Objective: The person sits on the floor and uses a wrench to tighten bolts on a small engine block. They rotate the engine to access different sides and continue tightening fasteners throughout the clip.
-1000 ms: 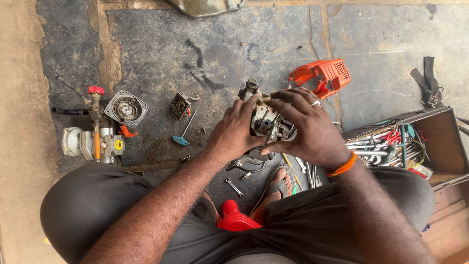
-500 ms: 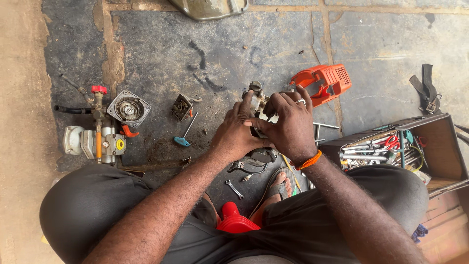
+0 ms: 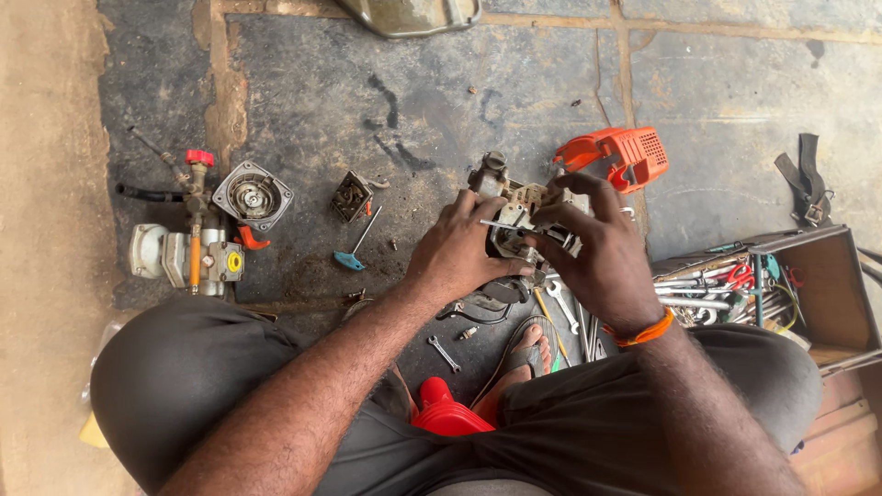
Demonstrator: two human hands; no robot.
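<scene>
While both hands, left hand (image 3: 459,253) and right hand (image 3: 602,262), grip the small engine (image 3: 519,216), an orange cover (image 3: 620,156) lies just behind.

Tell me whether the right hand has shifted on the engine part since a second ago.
Yes. The right hand has drawn back off the small engine part, away from the orange cover; its fingers now pinch the near side.
</scene>
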